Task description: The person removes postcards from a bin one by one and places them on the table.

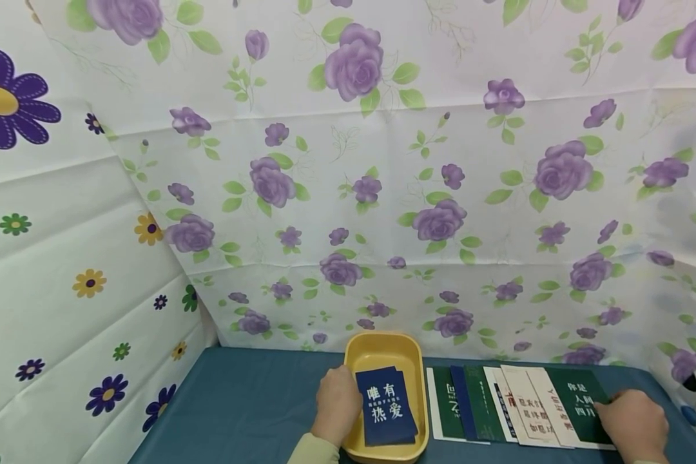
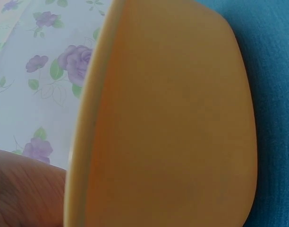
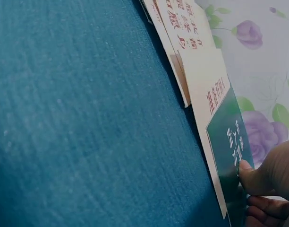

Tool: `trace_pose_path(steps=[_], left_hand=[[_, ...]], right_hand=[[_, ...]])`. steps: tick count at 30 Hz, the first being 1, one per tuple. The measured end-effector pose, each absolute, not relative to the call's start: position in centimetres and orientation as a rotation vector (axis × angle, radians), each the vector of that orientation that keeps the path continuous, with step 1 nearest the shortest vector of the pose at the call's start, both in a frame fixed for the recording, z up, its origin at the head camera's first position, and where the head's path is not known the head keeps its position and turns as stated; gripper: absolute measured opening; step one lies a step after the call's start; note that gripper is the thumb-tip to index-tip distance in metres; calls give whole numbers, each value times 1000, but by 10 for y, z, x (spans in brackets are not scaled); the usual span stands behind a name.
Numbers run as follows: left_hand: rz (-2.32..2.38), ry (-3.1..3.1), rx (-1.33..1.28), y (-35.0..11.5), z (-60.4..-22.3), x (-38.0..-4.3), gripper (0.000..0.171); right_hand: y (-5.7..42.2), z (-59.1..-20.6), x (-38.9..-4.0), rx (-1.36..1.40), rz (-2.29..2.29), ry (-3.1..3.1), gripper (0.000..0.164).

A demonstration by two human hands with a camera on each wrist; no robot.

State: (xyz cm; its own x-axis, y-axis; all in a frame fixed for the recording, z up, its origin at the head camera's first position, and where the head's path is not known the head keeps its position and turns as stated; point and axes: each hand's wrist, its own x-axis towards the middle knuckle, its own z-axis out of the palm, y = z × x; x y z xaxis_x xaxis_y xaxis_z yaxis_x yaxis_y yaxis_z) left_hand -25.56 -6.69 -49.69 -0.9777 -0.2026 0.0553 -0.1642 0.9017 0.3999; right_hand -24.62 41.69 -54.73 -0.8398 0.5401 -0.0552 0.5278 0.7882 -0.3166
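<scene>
My left hand [image 1: 338, 403] grips the left rim of a yellow plastic tray [image 1: 385, 340]; in the left wrist view the thumb lies over the rim, and the tray's outer wall [image 2: 177, 118] fills the picture. Inside the tray lies a small stack of dark blue cards [image 1: 390, 430] with white Chinese characters. To the right, my right hand [image 1: 635, 422] pinches the right edge of a dark green card [image 1: 577, 386], thumb on top. That card ends an overlapping row with cream cards [image 1: 530, 377], another green card [image 1: 480, 393] and a blue-edged one.
A blue cloth [image 1: 255, 399] covers the table. White sheeting with purple roses [image 1: 354, 64] rises behind it, and a daisy-patterned sheet [image 1: 46, 238] stands at the left. Part of a black, white and blue object [image 1: 691, 412] shows at the right edge.
</scene>
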Motion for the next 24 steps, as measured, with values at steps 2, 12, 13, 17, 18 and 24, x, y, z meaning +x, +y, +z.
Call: trace_pose_path(steps=[2, 12, 13, 17, 18, 24], left_hand=[[-610, -2971, 292, -67, -497, -256, 11], [-587, -2948, 269, -68, -498, -256, 12], [-591, -2949, 270, -68, -498, -256, 12], [-595, -2952, 277, -68, -498, -256, 12], [-598, -2952, 279, -68, -498, -256, 11], [-605, -2956, 285, -68, -498, -256, 12]], right_hand=[[418, -547, -246, -869, 498, -2946, 34], [425, -546, -251, -858, 507, -3032, 39], [425, -546, -251, -852, 504, -3044, 39], [420, -542, -253, -805, 475, -3077, 42], [417, -541, -253, -784, 463, -3082, 43], [381, -516, -261, -650, 446, -2997, 57]])
